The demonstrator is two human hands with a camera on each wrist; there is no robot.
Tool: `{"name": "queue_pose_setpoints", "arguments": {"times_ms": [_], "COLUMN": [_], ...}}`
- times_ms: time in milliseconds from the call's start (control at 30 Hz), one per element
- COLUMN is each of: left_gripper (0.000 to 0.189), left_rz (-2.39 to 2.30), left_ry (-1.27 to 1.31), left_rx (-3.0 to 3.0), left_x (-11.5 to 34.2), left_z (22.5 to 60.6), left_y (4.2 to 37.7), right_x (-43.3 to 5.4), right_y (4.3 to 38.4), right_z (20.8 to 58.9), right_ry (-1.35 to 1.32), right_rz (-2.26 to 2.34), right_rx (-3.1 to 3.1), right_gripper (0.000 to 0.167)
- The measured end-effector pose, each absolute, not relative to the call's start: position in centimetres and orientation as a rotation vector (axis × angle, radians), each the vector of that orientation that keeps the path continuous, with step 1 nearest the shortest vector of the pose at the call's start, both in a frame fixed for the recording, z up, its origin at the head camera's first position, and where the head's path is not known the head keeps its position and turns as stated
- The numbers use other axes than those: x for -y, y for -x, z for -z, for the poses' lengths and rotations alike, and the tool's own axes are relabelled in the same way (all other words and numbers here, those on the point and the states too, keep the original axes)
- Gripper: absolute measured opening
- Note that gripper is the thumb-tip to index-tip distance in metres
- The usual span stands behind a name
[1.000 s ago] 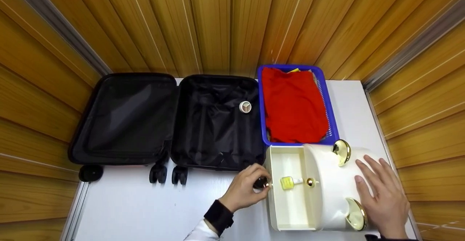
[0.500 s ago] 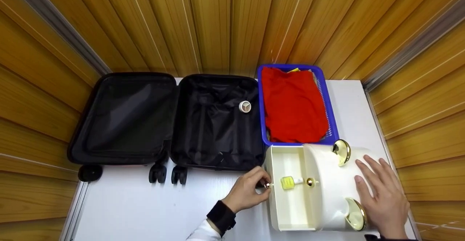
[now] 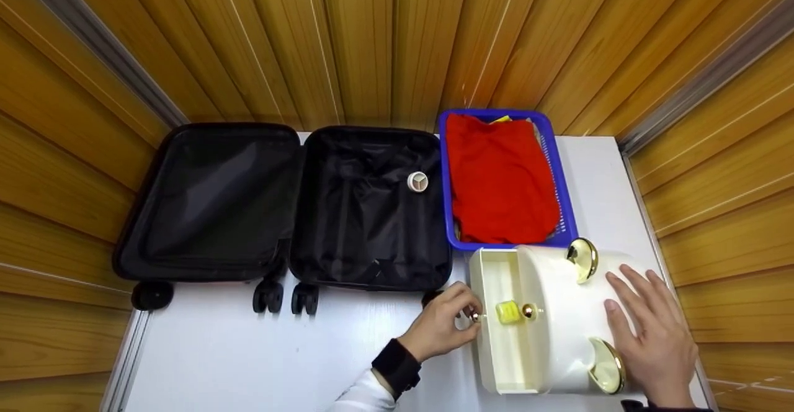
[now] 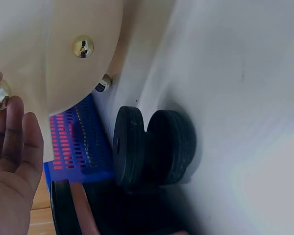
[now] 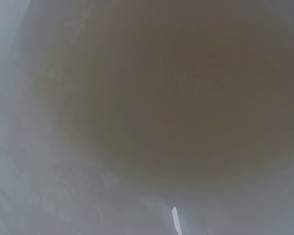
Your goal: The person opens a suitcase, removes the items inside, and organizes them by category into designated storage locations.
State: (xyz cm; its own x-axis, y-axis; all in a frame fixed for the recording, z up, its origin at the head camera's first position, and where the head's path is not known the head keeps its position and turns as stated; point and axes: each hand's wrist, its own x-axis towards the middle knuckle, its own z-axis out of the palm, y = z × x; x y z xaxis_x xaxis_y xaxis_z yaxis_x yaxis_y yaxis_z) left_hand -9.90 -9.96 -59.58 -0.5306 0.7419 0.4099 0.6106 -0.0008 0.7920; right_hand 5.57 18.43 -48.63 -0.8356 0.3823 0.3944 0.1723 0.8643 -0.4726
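My left hand (image 3: 443,324) pinches the gold knob (image 3: 476,317) on the front of a pulled-out white drawer (image 3: 487,362). In the left wrist view, thumb and fingers meet around that knob (image 4: 0,99). A small bottle of yellow liquid (image 3: 508,312) lies inside the drawer, its cap end hidden toward the cabinet. My right hand (image 3: 659,331) rests with spread fingers on top of the white cabinet (image 3: 570,319), beside its gold-rimmed ears (image 3: 608,367). The right wrist view is blurred and shows only a pale, brownish surface.
An open black suitcase (image 3: 372,232) lies at the left, with a small round three-part palette (image 3: 418,182) in its right half. Its wheels (image 3: 268,295) stick out in front. Behind the cabinet stands a blue basket (image 3: 446,213) holding red cloth (image 3: 502,182).
My left hand has moved right, pushing the drawer partway into the cabinet. The yellow bottle has shifted right along with it. My right hand has stayed in place.
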Motion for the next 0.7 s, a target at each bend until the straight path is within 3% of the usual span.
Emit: {"name": "queue_pose_setpoints", "arguments": {"times_ms": [700], "left_gripper": [0.023], "left_rz": [-1.299], "left_ry": [-1.477], "left_rx": [-2.306], "left_x": [4.8], "left_z": [58.6], "left_y": [8.0], "right_x": [-18.5], "right_y": [-5.6], "right_z": [48.7], "right_ry": [0.367], "right_rz": [-0.571], "right_rx": [2.526], "right_gripper": [0.041]}}
